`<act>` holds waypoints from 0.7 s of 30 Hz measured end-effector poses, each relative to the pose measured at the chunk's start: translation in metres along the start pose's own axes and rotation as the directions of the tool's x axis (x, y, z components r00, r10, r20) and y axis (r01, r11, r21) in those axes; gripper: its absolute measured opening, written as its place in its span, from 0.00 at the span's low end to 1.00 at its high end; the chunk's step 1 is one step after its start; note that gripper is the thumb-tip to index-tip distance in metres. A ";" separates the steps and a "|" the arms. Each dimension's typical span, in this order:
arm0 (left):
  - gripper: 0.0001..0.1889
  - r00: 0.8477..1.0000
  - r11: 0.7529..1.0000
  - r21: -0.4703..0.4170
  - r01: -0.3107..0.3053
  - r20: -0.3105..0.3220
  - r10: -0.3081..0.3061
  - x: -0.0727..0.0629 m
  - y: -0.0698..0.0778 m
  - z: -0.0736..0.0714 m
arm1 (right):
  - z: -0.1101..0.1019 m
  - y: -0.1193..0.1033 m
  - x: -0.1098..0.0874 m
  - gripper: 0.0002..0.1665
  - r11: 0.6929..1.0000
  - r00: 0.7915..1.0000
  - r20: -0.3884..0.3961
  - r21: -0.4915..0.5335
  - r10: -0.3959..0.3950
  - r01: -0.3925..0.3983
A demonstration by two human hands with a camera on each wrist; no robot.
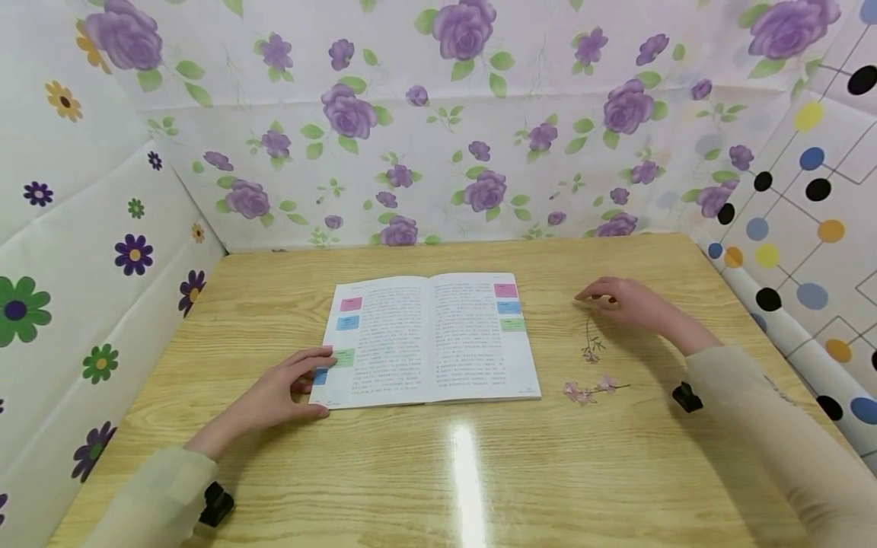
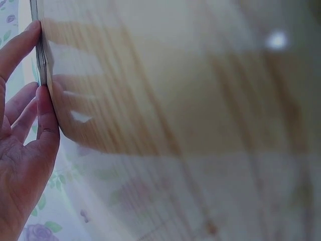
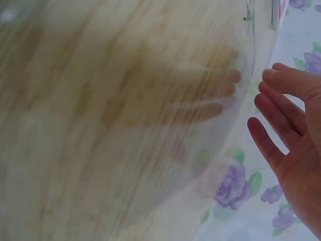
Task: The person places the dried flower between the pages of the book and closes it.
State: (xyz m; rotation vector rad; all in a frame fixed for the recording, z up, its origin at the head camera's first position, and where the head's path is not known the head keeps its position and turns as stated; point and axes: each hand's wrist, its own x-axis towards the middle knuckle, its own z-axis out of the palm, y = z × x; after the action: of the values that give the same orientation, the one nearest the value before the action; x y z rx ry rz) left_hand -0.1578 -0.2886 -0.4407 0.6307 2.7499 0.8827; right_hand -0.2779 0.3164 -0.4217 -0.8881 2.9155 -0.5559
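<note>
An open book (image 1: 397,342) lies flat on the table, with coloured tabs on both outer margins. My left hand (image 1: 277,392) rests at its lower left edge, its fingers by the green and blue tabs and the thumb near the bottom corner. In the left wrist view, fingertips of this hand (image 2: 25,135) touch the book's edge (image 2: 42,60). Right of the book, my right hand (image 1: 626,301) is held near the stem of a small purple flower sprig (image 1: 591,352), fingers loosely bent and holding nothing. A pink flower sprig (image 1: 589,390) lies nearer to me.
The wooden table (image 1: 384,472) reflects a bright light strip in front of the book. A purple-rose patterned sheet (image 1: 425,175) hangs behind it. Patterned sheets also stand at the left (image 1: 103,266) and right (image 1: 788,228). Each wrist bears a black clip-like device.
</note>
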 end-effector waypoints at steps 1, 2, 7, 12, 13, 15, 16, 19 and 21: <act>0.39 1.000 1.000 -0.001 0.000 0.000 0.000 0.000 0.000 0.000 | 0.001 0.001 -0.001 0.20 1.000 1.000 0.004 -0.006 0.000 0.000; 0.39 1.000 1.000 -0.002 -0.001 0.000 0.001 0.000 0.000 0.000 | 0.001 0.001 -0.001 0.21 1.000 1.000 0.008 -0.012 0.003 -0.003; 0.39 1.000 1.000 -0.005 0.000 0.001 0.000 -0.001 0.000 0.000 | 0.004 0.003 -0.004 0.23 1.000 1.000 0.022 -0.005 -0.002 0.002; 0.39 1.000 1.000 -0.004 -0.006 0.001 0.006 -0.001 -0.001 0.001 | 0.005 0.002 -0.004 0.21 0.999 0.999 0.022 -0.034 -0.031 0.032; 0.39 1.000 1.000 -0.004 -0.007 0.001 0.007 -0.001 -0.001 0.001 | 0.005 0.002 -0.004 0.20 0.998 0.999 0.022 -0.046 -0.045 0.046; 0.39 1.000 1.000 -0.004 -0.010 0.000 0.010 -0.001 -0.001 0.001 | 0.004 0.001 -0.002 0.18 0.995 0.997 0.020 -0.078 -0.068 0.069; 0.39 1.000 1.000 -0.004 -0.011 -0.001 0.011 -0.001 -0.002 0.001 | 0.004 0.000 -0.002 0.17 0.992 0.997 0.018 -0.099 -0.081 0.082; 0.39 1.000 1.000 -0.003 -0.014 -0.001 0.014 0.000 -0.002 0.001 | 0.002 -0.001 -0.001 0.14 0.981 0.993 0.013 -0.153 -0.120 0.120; 0.39 1.000 1.000 -0.004 -0.017 0.000 0.017 0.000 -0.003 0.001 | 0.001 -0.003 0.000 0.12 0.974 0.990 0.014 -0.178 -0.138 0.138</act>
State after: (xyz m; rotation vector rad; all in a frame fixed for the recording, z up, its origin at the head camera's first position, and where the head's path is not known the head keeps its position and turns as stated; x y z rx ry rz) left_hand -0.1584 -0.2900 -0.4433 0.6551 2.7454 0.8920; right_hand -0.2763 0.3142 -0.4217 -1.1177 2.9545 -0.3025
